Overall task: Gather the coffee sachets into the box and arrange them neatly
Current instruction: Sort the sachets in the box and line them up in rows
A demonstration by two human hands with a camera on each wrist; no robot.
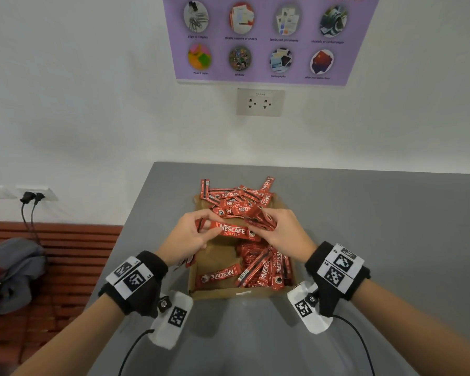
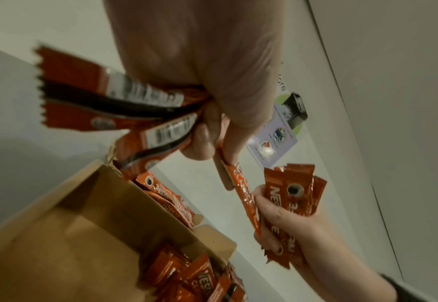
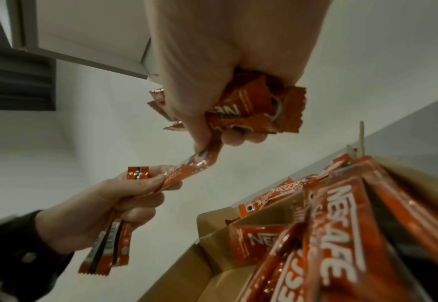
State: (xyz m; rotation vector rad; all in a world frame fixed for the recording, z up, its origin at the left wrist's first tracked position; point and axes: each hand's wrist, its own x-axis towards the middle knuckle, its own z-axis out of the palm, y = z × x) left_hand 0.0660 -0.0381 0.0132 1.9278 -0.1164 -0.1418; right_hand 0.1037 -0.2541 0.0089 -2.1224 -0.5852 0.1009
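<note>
An open brown cardboard box (image 1: 215, 293) sits on the grey table, with several red coffee sachets (image 1: 263, 267) stacked along its right side and one lying flat (image 1: 220, 275) near the front. A loose heap of sachets (image 1: 234, 198) spills over its far edge. Above the box my left hand (image 1: 193, 234) grips a few sachets (image 2: 114, 106). One long sachet (image 1: 232, 230) spans between both hands, each pinching an end. My right hand (image 1: 280, 230) also grips a bunch of sachets (image 3: 253, 110) in its curled fingers.
The grey table (image 1: 377, 226) stands against a white wall with a socket plate (image 1: 259, 102) and a purple poster (image 1: 266, 39). At the left, a red slatted bench (image 1: 65, 267) carries grey clothing (image 1: 14, 270). Cables run from both wrist cameras.
</note>
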